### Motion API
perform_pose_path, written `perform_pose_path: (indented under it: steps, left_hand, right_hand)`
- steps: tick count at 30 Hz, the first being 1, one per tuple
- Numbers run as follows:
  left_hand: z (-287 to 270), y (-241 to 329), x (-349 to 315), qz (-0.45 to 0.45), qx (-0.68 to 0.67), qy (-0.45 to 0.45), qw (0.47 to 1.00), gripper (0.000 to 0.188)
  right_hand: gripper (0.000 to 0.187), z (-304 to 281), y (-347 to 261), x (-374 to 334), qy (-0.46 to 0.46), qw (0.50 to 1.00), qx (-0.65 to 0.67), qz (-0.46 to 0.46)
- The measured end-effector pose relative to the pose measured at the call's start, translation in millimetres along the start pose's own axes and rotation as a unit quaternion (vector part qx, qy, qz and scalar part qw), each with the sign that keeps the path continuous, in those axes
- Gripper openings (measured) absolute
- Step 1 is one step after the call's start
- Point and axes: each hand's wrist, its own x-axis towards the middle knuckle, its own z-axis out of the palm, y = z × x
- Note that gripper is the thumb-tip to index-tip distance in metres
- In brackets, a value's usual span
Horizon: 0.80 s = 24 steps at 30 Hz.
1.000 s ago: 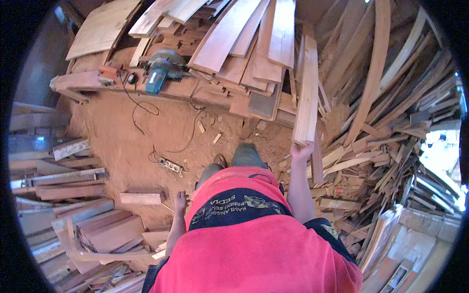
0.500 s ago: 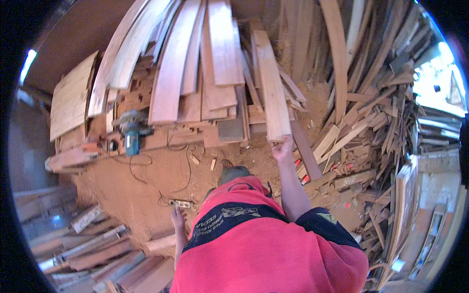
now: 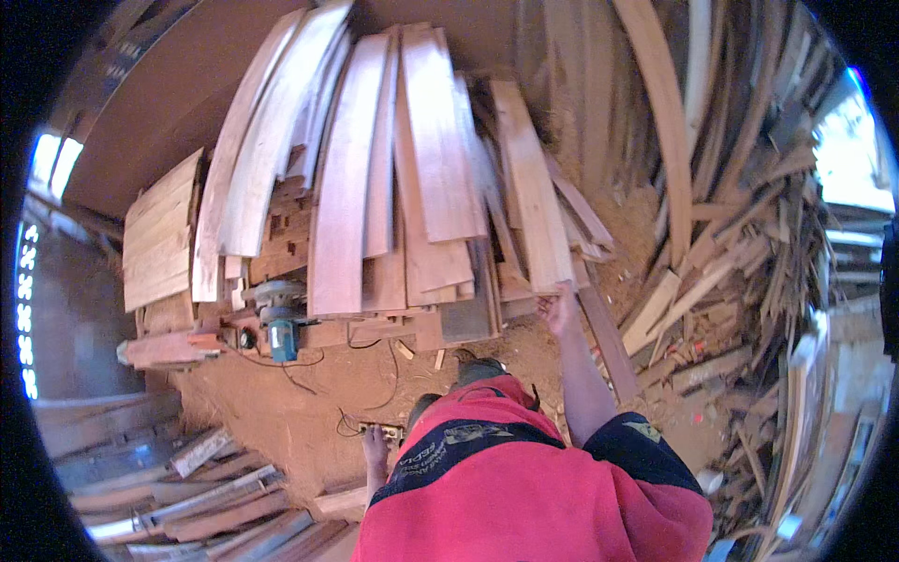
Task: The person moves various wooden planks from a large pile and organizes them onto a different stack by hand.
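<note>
My right hand (image 3: 560,309), arm stretched forward, is closed around the near end of a long pale plank (image 3: 534,187). The plank runs away from me, at the right of the stacked boards. My left hand (image 3: 375,450) hangs low at my left side, its fingers loosely extended and holding nothing I can see. Behind that hand, a power strip (image 3: 397,432) lies on the dusty ground, partly hidden. A teal power tool (image 3: 282,339) with a round grey guard sits at the near edge of the stack.
Long boards (image 3: 351,187) lie stacked ahead. A wide wooden panel (image 3: 164,239) leans at the left. Offcuts (image 3: 702,323) are heaped on the right, and more planks (image 3: 215,501) lie at the lower left. Cables (image 3: 389,375) cross the sawdust-covered ground.
My view has tilted forward, so the boards sit lower and slightly farther right in it. My right hand still grips the plank end; the left still hangs near the power strip.
</note>
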Motion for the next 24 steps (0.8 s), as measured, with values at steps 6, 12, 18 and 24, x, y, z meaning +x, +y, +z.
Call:
perform_pose_path:
  steps: [6,12,18,24]
  left_hand:
    - [4.9,67.9,6.5,0.006,-0.125,0.059,0.99,0.039]
    - [0.9,31.0,22.5,0.131,0.015,0.024,0.991,0.041]
    - [-19.9,77.9,41.9,0.024,0.002,-0.022,0.999,0.043]
    - [-71.7,106.3,69.5,-0.006,-0.092,-0.041,0.995,0.043]
  right_hand:
    - [0.048,10.9,-6.0,31.2,0.047,0.999,0.01,0.014]
    - [0.045,21.8,-6.2,14.8,0.061,0.997,-0.01,-0.054]
    - [0.033,37.3,3.4,-3.4,0.236,0.926,-0.166,-0.243]
    - [0.057,153.0,-2.7,-34.3,0.217,0.655,-0.464,-0.555]
